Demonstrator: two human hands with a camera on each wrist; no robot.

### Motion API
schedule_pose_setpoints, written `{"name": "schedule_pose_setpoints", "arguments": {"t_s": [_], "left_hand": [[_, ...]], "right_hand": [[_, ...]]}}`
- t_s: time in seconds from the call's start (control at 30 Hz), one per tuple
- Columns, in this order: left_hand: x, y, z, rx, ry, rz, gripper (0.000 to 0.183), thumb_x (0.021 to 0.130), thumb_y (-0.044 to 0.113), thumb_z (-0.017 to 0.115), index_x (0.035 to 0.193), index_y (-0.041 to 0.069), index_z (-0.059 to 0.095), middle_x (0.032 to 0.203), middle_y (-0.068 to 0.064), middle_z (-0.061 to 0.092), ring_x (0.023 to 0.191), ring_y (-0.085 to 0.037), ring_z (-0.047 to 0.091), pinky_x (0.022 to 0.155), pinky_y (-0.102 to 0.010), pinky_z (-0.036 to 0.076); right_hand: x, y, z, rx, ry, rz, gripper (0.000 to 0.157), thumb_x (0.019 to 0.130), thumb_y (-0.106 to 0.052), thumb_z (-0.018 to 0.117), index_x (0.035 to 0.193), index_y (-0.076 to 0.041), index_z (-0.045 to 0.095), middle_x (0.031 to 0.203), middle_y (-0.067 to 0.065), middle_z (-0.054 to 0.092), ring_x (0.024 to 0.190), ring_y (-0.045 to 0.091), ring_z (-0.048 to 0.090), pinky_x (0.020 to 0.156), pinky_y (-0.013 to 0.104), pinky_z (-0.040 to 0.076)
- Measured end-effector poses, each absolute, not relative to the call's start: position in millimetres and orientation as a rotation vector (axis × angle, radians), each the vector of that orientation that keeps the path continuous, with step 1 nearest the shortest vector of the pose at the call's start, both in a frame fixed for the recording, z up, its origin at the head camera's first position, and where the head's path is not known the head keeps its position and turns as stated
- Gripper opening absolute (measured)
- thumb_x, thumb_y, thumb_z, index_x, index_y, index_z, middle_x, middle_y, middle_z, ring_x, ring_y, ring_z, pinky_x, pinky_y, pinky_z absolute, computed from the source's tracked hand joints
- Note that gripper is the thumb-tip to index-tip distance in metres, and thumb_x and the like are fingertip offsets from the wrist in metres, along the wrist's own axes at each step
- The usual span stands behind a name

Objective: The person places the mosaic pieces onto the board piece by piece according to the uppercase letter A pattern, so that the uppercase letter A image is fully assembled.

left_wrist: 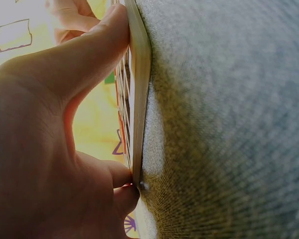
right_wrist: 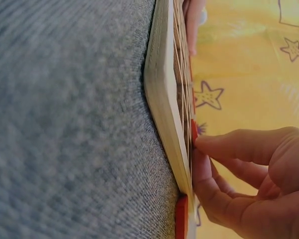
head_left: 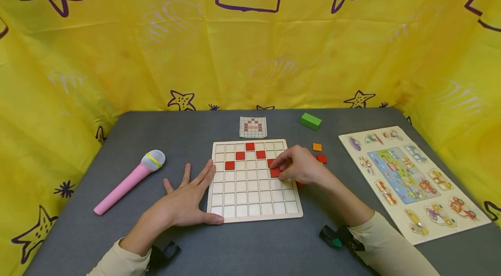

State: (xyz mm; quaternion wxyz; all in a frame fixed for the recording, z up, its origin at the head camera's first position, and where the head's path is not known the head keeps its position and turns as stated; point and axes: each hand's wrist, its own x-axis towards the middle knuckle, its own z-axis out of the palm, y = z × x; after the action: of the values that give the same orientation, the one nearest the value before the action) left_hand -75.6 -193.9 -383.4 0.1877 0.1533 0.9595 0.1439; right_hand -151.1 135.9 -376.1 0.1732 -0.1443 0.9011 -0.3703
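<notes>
A pale wooden grid board [head_left: 241, 199] lies on the grey table, several red square tiles [head_left: 250, 146] sitting in its upper cells. My left hand [head_left: 185, 200] rests along the board's left side with fingers spread, the thumb at the near left corner. In the left wrist view, that thumb [left_wrist: 89, 52] lies against the board's edge [left_wrist: 141, 74]. Over the right part of the grid, my right hand [head_left: 301, 165] pinches a red tile [head_left: 275, 173] between thumb and finger. The right wrist view shows this tile [right_wrist: 194, 130] tilted at the fingertips, close to the grid.
A small pattern card [head_left: 253, 127] lies behind the board. To the right are an orange tile [head_left: 317, 147], loose red tiles [head_left: 322, 159], a green block [head_left: 311, 121] and a picture puzzle board [head_left: 426, 228]. A pink toy microphone [head_left: 124, 187] lies left.
</notes>
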Motion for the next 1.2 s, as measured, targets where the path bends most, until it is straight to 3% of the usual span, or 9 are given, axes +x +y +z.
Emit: {"name": "schedule_pose_setpoints", "arguments": {"t_s": [1.07,1.2], "left_hand": [[-74,-195,-385,0.436,2.711,0.41,0.136,0.069,0.085,0.075,0.17,0.023,0.007,0.177,0.007,-0.003,0.156,-0.058,-0.003,0.092,-0.097,-0.001],[-74,-196,-385,0.443,2.721,0.408,0.136,0.069,0.084,0.075,0.17,0.022,0.007,0.177,0.006,-0.002,0.156,-0.058,-0.003,0.093,-0.097,0.0]], "right_hand": [[-150,140,-371,-0.473,2.549,-1.097,0.023,0.08,0.001,0.082,0.1,-0.01,0.083,0.087,0.002,0.074,0.08,0.017,0.064,0.073,0.032,0.054],[-153,147,-369,-0.468,2.555,-1.115,0.023,0.082,0.001,0.081,0.103,-0.008,0.082,0.095,0.005,0.076,0.082,0.018,0.064,0.073,0.031,0.055]]}}
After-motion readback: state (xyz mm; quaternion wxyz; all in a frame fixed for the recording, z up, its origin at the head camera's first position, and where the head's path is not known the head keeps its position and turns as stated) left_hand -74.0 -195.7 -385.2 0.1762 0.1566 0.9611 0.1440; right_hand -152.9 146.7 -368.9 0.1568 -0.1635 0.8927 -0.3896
